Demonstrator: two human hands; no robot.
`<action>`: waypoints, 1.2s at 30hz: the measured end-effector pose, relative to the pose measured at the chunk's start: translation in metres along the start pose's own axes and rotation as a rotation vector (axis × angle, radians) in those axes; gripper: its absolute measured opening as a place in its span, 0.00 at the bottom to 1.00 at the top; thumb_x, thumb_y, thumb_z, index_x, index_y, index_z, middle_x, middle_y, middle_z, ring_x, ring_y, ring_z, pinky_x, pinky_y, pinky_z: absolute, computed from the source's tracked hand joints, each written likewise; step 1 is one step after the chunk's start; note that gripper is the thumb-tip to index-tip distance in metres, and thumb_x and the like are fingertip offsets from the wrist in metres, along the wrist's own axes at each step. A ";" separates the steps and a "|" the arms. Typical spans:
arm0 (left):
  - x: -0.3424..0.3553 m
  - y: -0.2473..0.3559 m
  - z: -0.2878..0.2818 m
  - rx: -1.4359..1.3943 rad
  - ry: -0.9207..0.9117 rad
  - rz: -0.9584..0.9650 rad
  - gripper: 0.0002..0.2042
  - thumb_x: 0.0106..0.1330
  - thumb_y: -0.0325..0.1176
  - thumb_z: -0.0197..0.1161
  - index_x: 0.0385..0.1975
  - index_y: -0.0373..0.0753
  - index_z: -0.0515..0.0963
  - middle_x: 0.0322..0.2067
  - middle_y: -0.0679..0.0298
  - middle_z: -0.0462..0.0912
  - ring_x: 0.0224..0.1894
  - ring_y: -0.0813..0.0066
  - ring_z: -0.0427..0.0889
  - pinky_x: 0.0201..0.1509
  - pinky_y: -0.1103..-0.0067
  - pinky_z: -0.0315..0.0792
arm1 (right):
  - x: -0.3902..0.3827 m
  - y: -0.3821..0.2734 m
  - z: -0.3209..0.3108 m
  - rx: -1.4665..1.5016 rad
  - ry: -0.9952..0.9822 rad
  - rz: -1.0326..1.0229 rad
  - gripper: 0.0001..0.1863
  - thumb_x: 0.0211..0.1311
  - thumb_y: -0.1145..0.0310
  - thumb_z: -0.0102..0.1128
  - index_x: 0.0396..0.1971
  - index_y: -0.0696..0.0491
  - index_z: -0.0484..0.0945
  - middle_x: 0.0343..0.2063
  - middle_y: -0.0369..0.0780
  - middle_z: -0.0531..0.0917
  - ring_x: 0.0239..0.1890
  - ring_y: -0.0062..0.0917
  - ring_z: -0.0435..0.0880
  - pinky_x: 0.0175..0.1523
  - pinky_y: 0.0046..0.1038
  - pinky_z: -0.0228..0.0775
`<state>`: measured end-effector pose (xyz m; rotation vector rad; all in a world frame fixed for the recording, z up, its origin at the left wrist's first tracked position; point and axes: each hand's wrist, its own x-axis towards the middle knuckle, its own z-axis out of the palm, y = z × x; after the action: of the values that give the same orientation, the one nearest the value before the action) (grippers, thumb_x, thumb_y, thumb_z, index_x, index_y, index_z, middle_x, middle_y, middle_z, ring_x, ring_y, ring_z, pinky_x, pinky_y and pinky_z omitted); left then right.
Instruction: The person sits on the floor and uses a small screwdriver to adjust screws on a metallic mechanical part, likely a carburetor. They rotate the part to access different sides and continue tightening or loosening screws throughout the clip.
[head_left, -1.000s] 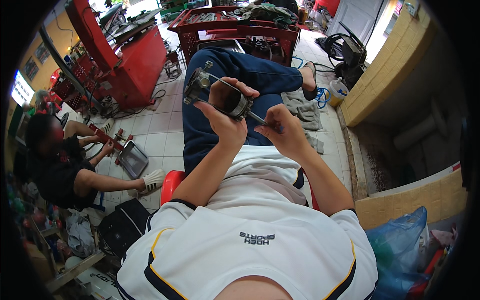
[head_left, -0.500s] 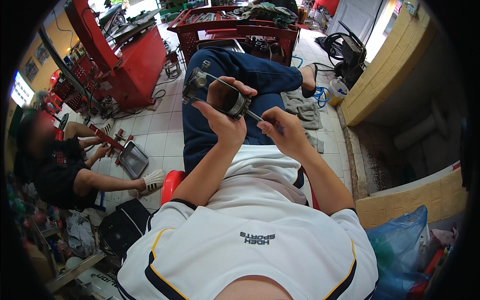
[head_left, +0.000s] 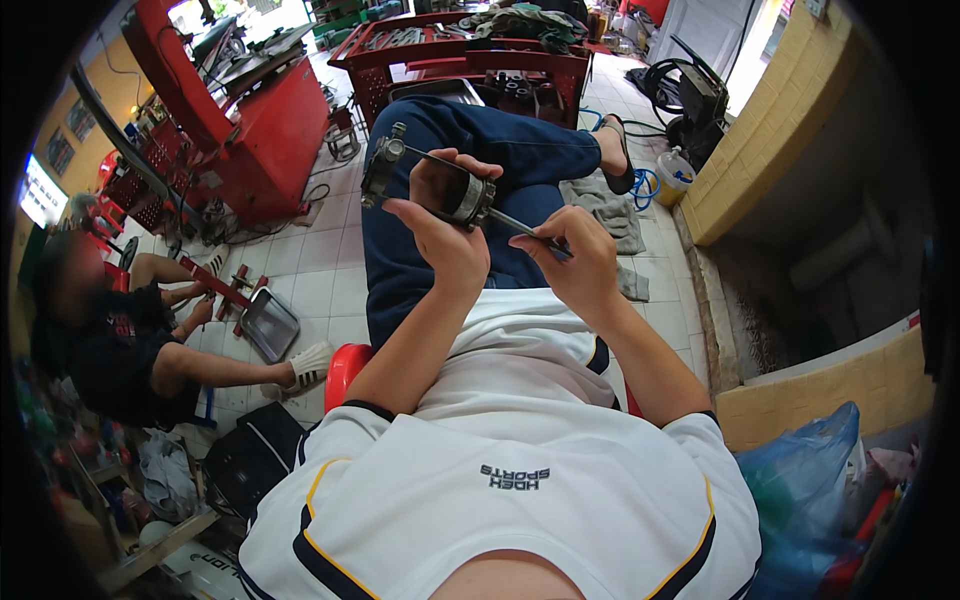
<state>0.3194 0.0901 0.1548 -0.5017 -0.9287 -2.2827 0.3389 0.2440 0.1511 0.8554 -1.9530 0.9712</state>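
Observation:
A dark round metal part (head_left: 468, 196) lies across the palm of my left hand (head_left: 450, 235), whose fingers curl around it. A thin metal bar joins it to a dark bracket with bolts (head_left: 382, 165), which sticks out at the upper left over my thigh. My right hand (head_left: 580, 255) is closed, pinching a slim metal rod (head_left: 512, 223) between thumb and fingers. The rod's far end meets the lower right side of the round part; whether it is a tool or belongs to the part I cannot tell. Both hands are above my lap in blue trousers (head_left: 525, 130).
A red tool cart (head_left: 365, 80) with wrenches and rags stands ahead, a red machine (head_left: 270, 125) to its left. At the left a seated person (head_left: 110, 330) works beside a metal tray (head_left: 270, 325). Grey cloth (head_left: 615, 215) lies right of my legs, near a plastic jug (head_left: 675, 170).
My right hand has shifted slightly right and up, its grip farther along the rod, so more of the rod shows. My left hand and the metal part have barely moved.

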 end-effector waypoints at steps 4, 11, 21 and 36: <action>-0.002 0.002 0.003 -0.005 0.011 0.022 0.43 0.68 0.74 0.30 0.53 0.36 0.71 0.40 0.56 0.82 0.44 0.60 0.84 0.44 0.75 0.76 | 0.003 -0.003 -0.002 -0.077 0.026 -0.061 0.16 0.47 0.66 0.78 0.24 0.50 0.74 0.19 0.33 0.76 0.22 0.27 0.75 0.27 0.30 0.62; -0.001 0.006 0.005 -0.040 0.077 -0.049 0.42 0.68 0.73 0.30 0.53 0.36 0.71 0.39 0.56 0.81 0.44 0.61 0.84 0.42 0.76 0.78 | 0.005 -0.001 -0.002 -0.176 0.088 -0.188 0.13 0.50 0.68 0.77 0.28 0.50 0.78 0.23 0.33 0.80 0.23 0.25 0.77 0.27 0.28 0.61; 0.013 0.011 -0.010 -0.395 -0.091 -0.139 0.42 0.66 0.76 0.32 0.49 0.37 0.72 0.34 0.55 0.82 0.38 0.60 0.84 0.32 0.74 0.76 | 0.009 0.008 -0.019 1.046 -0.546 0.911 0.23 0.76 0.53 0.52 0.35 0.61 0.81 0.18 0.36 0.81 0.18 0.16 0.78 0.23 0.17 0.68; 0.016 0.011 -0.012 -0.184 -0.087 -0.114 0.41 0.69 0.73 0.31 0.52 0.36 0.71 0.36 0.56 0.81 0.40 0.63 0.84 0.40 0.73 0.78 | 0.000 0.018 -0.008 0.855 -0.462 0.772 0.14 0.73 0.60 0.59 0.35 0.56 0.80 0.25 0.35 0.83 0.25 0.13 0.79 0.31 0.16 0.68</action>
<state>0.3135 0.0689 0.1611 -0.6465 -0.8106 -2.4809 0.3267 0.2596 0.1486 0.7999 -2.3137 2.3416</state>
